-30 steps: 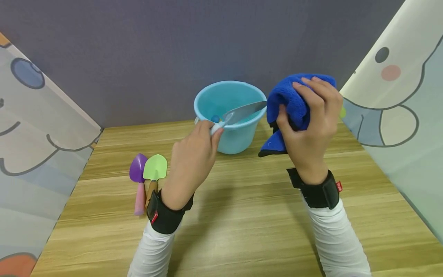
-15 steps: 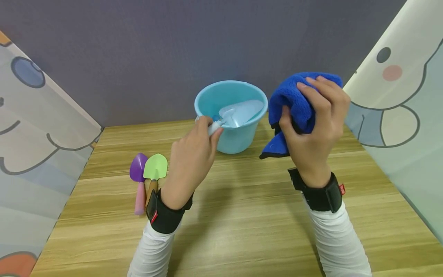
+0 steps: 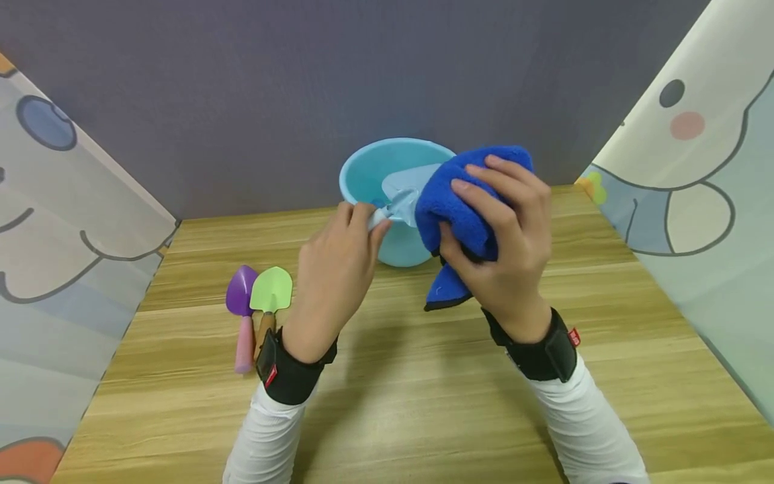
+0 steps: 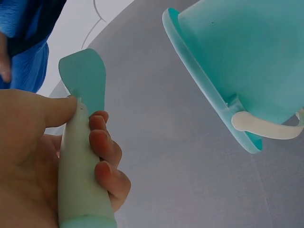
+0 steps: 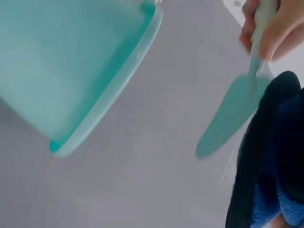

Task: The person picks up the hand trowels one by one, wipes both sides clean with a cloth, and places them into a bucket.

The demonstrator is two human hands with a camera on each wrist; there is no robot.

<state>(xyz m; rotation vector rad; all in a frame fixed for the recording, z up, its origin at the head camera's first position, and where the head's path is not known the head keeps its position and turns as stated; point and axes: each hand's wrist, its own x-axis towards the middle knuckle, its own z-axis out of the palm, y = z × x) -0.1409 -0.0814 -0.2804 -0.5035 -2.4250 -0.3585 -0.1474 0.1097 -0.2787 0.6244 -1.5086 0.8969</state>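
Observation:
My left hand grips the white handle of a light blue toy shovel, its blade tipped over the mouth of the light blue bucket. Thumb and fingers wrap round the handle in the left wrist view. With the right hand I hold a bunched blue towel, edged in black. The towel overlaps the right end of the blade and part of the bucket's rim in the head view. One loose corner of the cloth hangs below the fingers.
To the left, a purple toy shovel with a pink handle and a green toy shovel with a brown handle lie side by side on the wooden table. A grey wall stands behind the bucket. A small blue item shows inside it.
The right hand has brought the towel leftward and slightly down to the shovel's blade. Earlier, the left hand turned the shovel so its broad face shows; that hand stays in place.

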